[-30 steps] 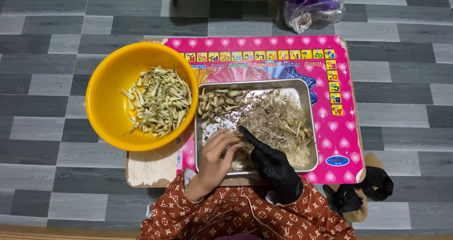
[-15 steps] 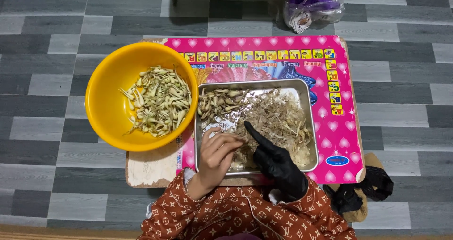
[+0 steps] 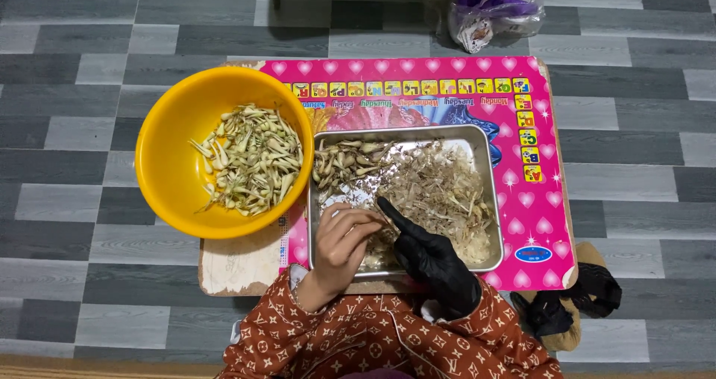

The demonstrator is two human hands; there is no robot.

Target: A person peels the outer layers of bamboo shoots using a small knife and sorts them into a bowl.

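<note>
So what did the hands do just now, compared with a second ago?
The gloved right hand slid a little right and lifted its pointing finger up over the metal tray. The bare left hand shifted slightly, fingers curled at the same spot among the scraps. The yellow bowl and pink mat stayed put.

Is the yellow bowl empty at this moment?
No, the yellow bowl holds a heap of pale trimmed stalks spread over its bottom.
</note>
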